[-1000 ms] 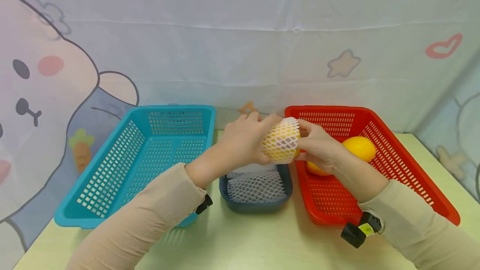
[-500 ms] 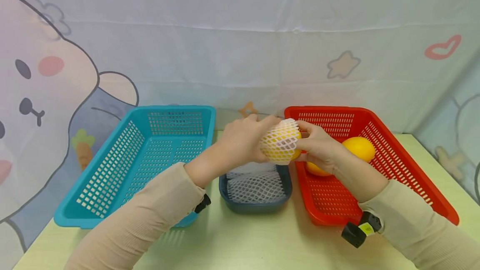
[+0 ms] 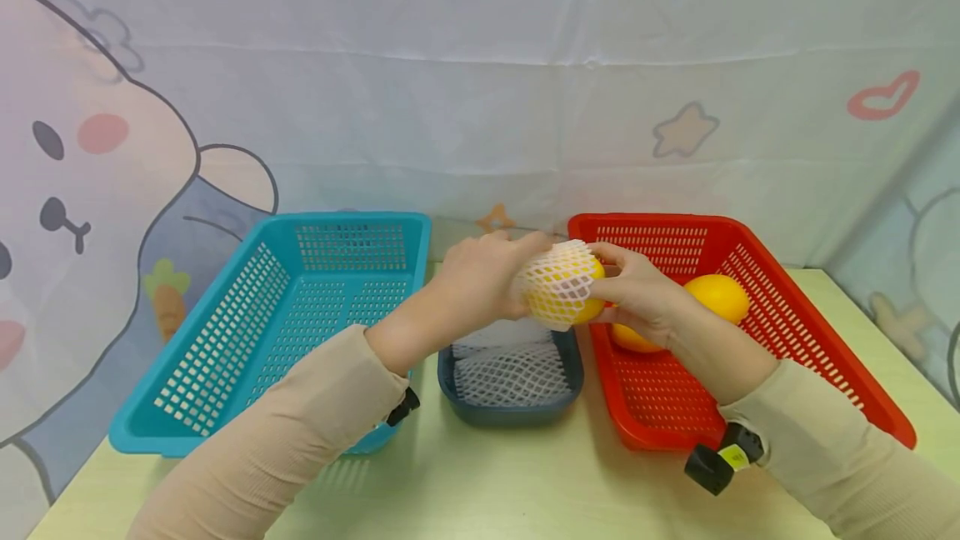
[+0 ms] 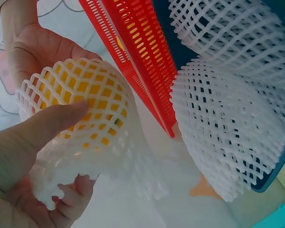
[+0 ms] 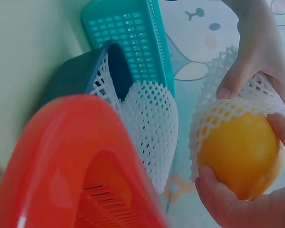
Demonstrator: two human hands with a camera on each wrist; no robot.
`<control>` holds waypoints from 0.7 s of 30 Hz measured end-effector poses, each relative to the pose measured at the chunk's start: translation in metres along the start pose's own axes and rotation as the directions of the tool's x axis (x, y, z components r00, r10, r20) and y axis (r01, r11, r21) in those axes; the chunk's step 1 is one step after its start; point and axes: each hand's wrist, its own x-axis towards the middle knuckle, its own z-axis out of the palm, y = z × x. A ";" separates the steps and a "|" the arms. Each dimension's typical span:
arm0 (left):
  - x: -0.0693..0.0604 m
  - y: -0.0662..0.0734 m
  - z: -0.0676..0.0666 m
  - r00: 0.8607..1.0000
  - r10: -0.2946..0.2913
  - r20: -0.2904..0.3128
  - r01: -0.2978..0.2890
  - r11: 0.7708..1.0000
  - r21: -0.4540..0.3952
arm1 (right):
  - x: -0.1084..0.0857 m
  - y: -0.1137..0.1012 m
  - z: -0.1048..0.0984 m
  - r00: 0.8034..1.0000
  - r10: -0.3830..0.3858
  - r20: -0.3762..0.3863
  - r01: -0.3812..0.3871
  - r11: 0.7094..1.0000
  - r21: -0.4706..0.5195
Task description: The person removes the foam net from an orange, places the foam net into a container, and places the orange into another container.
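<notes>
Above the dark blue bin, an orange (image 5: 240,152) sits partly inside a white foam net sleeve (image 3: 557,283). My left hand (image 3: 480,277) grips the sleeve around the fruit; its thumb presses on the mesh in the left wrist view. At the fruit's bare end, my right hand (image 3: 637,294) holds the orange between thumb and fingers. Loose netting hangs past the fruit on the left hand's side. More foam net sleeves (image 3: 513,373) lie in the dark blue bin (image 3: 510,417) below.
To the right, a red basket (image 3: 630,437) holds an orange fruit (image 3: 720,297) and another one (image 3: 633,340) partly hidden by my right hand. On the left stands a teal basket (image 3: 258,307). A printed cloth (image 3: 450,90) hangs behind the table (image 3: 495,490).
More of the orange's bare skin shows on its right side, as the sleeve has shifted slightly left over it. My left hand has moved a little left; the right hand stays nearly in place.
</notes>
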 end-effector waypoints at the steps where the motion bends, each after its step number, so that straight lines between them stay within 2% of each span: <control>1: 0.000 0.000 0.000 1.000 0.001 -0.001 -0.001 1.000 0.000 | 0.000 0.000 -0.001 1.000 0.002 0.000 -0.002 1.000 0.003; 15: 0.000 -0.006 0.000 1.000 0.001 0.001 0.000 1.000 -0.017 | -0.001 0.002 -0.005 1.000 0.015 0.007 -0.015 1.000 0.010; 21: -0.001 -0.008 -0.002 1.000 -0.022 0.010 0.022 0.999 -0.029 | -0.002 0.001 -0.005 1.000 0.027 -0.011 -0.027 1.000 -0.002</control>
